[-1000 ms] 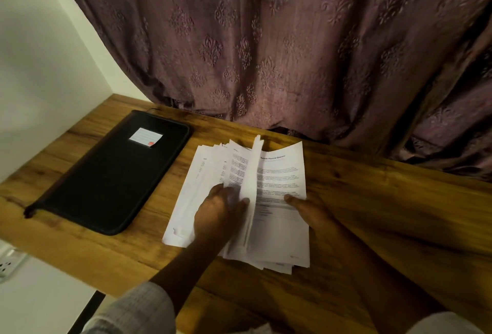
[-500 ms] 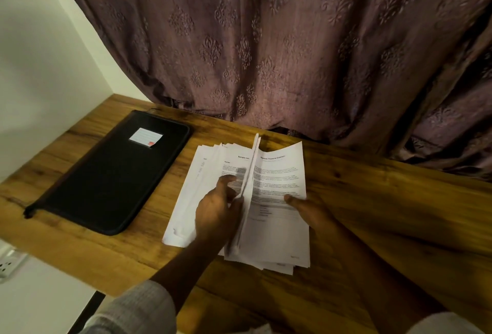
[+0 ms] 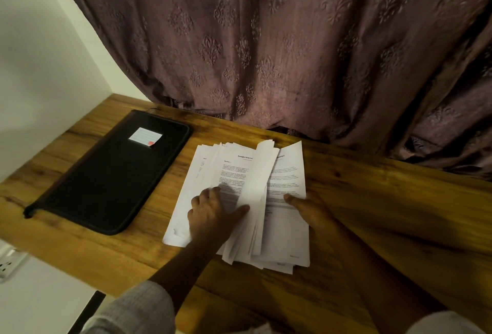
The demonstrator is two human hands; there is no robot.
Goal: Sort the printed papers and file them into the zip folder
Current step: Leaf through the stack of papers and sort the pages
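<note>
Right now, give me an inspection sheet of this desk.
Surface: wooden table.
Job's things: papers fanned loosely, a few sheets raised; black folder closed, lying left of them, apart.
Clutter: nothing seen.
Grippers: left hand rests on the papers, thumb against the raised sheets; right hand has its thumb on the right-side sheets, fingers hidden.
Cables: nothing seen.
Surroundings: curtain behind, wall at left, socket below the table edge.

The left hand (image 3: pixel 213 216) and right hand (image 3: pixel 311 208) are bare. At seven o'clock the left sleeve (image 3: pixel 133 309) is grey with tiny knitted squares. At five o'clock the right sleeve (image 3: pixel 442 324) looks pale.
</note>
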